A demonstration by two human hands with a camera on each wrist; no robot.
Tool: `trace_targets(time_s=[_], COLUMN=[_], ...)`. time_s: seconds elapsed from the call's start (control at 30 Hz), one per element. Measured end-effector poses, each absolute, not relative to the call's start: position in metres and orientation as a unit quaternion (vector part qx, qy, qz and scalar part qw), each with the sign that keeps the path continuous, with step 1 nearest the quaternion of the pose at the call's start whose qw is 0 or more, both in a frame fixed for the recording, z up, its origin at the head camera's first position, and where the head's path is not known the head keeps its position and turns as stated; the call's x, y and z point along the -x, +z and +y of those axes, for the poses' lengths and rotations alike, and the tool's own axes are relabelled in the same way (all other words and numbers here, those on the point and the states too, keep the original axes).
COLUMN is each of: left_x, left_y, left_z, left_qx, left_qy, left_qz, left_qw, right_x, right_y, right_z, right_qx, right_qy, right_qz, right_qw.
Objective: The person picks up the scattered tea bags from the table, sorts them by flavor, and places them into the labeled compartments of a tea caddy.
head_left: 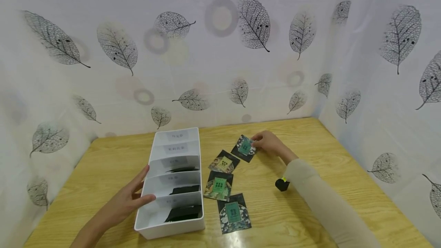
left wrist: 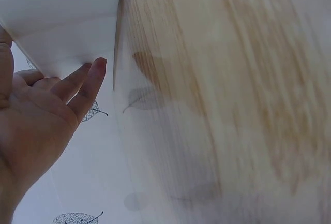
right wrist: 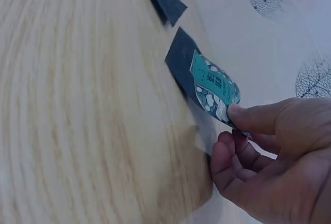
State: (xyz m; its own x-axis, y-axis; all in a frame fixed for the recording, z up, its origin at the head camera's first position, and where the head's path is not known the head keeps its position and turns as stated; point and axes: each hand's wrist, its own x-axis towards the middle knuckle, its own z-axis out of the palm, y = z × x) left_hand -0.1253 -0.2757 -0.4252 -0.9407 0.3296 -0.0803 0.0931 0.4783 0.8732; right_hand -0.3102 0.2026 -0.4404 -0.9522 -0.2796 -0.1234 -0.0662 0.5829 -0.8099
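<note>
At the far end of a row of printed sachets, my right hand (head_left: pixel 270 143) pinches a dark sachet with a teal label (head_left: pixel 245 147) by its right edge. The right wrist view shows this sachet (right wrist: pixel 209 81) bent upward between thumb and fingers. Three more lie nearer me: a yellow-labelled sachet (head_left: pixel 224 162), a green-labelled sachet (head_left: pixel 219 186) and another teal-labelled sachet (head_left: pixel 234 214). Left of them stands a white divided box (head_left: pixel 172 229). My left hand (head_left: pixel 120 202) rests at its left side, fingers extended along the outer wall (left wrist: pixel 62 32) and thumb over the rim.
Black packets (head_left: pixel 185 212) lie in the three nearest compartments of the box; the two far ones show labelled white dividers (head_left: pixel 176 149). A small black object (head_left: pixel 282 184) sits by the right sleeve. Leaf-printed curtain (head_left: pixel 220 68) bounds the wooden table (head_left: pixel 310 217) behind and at the sides.
</note>
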Motion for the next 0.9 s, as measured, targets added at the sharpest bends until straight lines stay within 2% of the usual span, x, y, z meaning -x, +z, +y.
trace_targets(time_s=[0.3, 0.9], left_x=[0.126, 0.125], left_y=[-0.427, -0.426], left_z=[-0.277, -0.278], left_qx=[-0.126, -0.127], left_qy=[0.498, 0.494], left_qz=[0.849, 0.852], left_qw=[0.123, 0.118], right_x=[0.307, 0.295], right_y=[-0.436, -0.428], right_z=[0.219, 0.236], right_qx=[0.066, 0.086], right_qy=[-0.52, -0.527], right_qz=[0.838, 0.839], right_qw=[0.154, 0.104])
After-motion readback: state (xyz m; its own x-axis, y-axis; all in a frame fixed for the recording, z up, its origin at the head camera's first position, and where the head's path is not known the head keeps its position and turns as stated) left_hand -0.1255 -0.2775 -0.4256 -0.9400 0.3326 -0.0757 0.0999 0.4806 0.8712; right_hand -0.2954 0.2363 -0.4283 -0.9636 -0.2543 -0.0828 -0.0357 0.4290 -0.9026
